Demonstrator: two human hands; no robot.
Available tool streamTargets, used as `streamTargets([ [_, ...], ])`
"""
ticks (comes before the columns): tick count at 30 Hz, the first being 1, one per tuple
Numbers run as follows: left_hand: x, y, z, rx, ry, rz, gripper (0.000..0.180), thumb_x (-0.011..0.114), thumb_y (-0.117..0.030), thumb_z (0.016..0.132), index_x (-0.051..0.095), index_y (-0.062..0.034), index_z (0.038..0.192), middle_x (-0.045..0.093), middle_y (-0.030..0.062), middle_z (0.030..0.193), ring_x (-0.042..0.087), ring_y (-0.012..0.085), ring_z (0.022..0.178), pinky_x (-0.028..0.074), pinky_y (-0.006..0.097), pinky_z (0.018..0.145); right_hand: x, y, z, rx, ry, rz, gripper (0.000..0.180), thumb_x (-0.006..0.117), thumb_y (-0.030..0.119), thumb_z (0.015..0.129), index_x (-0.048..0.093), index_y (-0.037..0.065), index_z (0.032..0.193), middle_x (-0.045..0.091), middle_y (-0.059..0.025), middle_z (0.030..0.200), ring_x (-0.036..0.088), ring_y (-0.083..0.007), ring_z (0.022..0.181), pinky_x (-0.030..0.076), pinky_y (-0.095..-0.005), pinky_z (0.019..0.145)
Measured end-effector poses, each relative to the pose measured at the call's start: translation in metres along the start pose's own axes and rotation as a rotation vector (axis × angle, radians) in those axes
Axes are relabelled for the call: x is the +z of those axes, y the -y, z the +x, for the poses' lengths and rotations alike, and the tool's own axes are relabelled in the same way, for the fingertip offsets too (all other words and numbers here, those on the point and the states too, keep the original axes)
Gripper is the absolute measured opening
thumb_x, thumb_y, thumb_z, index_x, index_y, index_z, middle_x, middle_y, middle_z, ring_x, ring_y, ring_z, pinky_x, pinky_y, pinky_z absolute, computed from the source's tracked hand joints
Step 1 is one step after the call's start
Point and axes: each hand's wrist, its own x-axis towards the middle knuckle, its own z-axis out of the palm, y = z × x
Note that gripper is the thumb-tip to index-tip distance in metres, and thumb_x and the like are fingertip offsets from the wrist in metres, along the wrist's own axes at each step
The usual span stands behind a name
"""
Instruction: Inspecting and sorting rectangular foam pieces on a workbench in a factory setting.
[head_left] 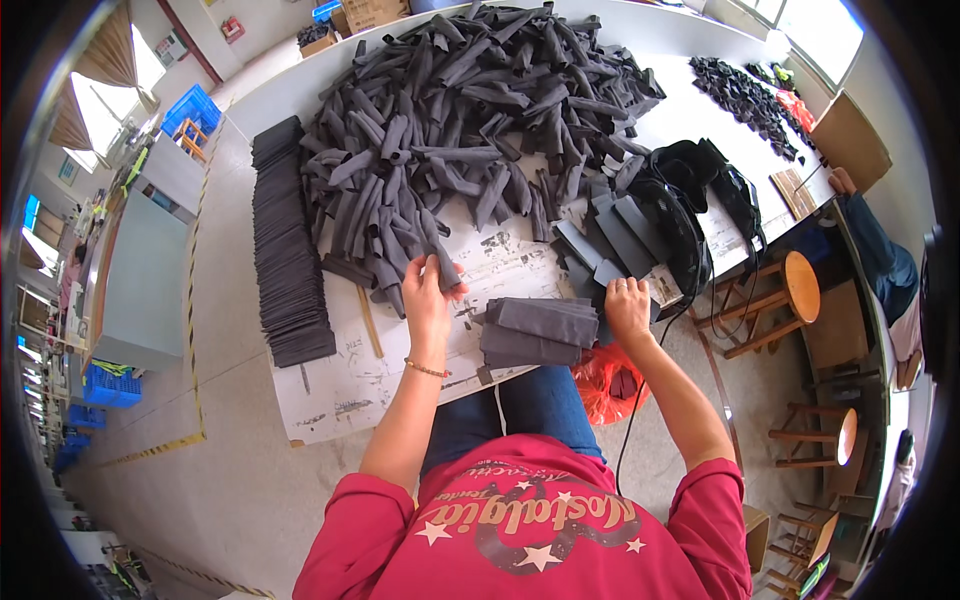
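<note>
1. Tube point(450, 262), dark grey and soft-looking, is resting in my left hand point(430, 290); my thumb and fingers are pinching its near end, with little gap left between them.
2. Its long axis is slanting from upper left to lower right, so its far end is pointing away from me, against the near edge of the heap of tubes point(480, 100) on the table point(320, 405).
3. My right hand point(628, 308) is resting well apart from it, to the right, fingers bending down at the near end of the flat grey pieces point(578, 242); I cannot tell whether they are gripping one or only touching.
4. Those pieces are fanning away from that hand, beyond it and partly leftward, beside the black equipment point(688, 200); my right hand is clearly the nearer one.
5. Between my hands, the folded stack point(540, 330) is lying with its long axis running roughly left to right, its right end sitting just beside my right hand, its left end near my left.
</note>
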Motion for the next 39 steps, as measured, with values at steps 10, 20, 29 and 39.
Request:
streamTargets([
  [10,0.018,-0.002,-0.014,-0.173,0.117,-0.274,0.011,0.047,-0.002,0.093,0.047,-0.0001,0.103,0.063,0.0192,0.094,0.066,0.0315,0.086,0.057,0.053,0.08,-0.013,-0.008,-0.003,0.262,-0.096,0.346,0.015,0.06,0.022,0.089,0.066,0.009,0.09,0.067,-0.007,0.091,0.062,-0.0253,0.089,0.046,-0.0393,0.078],
  [20,0.036,-0.002,-0.021,-0.169,0.095,-0.266,0.016,0.043,-0.001,0.089,0.046,-0.0009,0.104,0.058,0.0143,0.085,0.057,0.0222,0.07,0.052,0.038,0.066,-0.035,-0.027,0.004,0.548,-0.317,0.495,0.015,0.063,0.022,0.088,0.07,0.01,0.09,0.068,-0.0076,0.086,0.065,-0.0266,0.083,0.048,-0.0382,0.075],
  [29,0.067,0.007,-0.013,-0.24,0.173,-0.085,0.028,0.073,-0.018,0.082,0.056,-0.0033,0.099,0.052,0.0011,0.07,0.046,0.007,0.053,0.04,0.024,0.049,-0.033,-0.029,0.007,0.6,-0.356,0.612,0.016,0.063,0.023,0.089,0.07,0.008,0.091,0.067,-0.011,0.084,0.065,-0.0307,0.078,0.051,-0.0387,0.069],
  [39,0.181,0.072,0.038,-0.223,0.72,0.674,0.053,0.078,-0.01,0.069,0.058,0.0089,0.115,0.057,0.0039,0.064,0.048,0.0095,0.042,0.037,0.027,0.037,-0.029,-0.024,0.004,0.579,-0.407,0.595,0.01,0.065,0.018,0.087,0.067,0.01,0.092,0.067,-0.0097,0.084,0.064,-0.029,0.078,0.051,-0.0388,0.067],
])
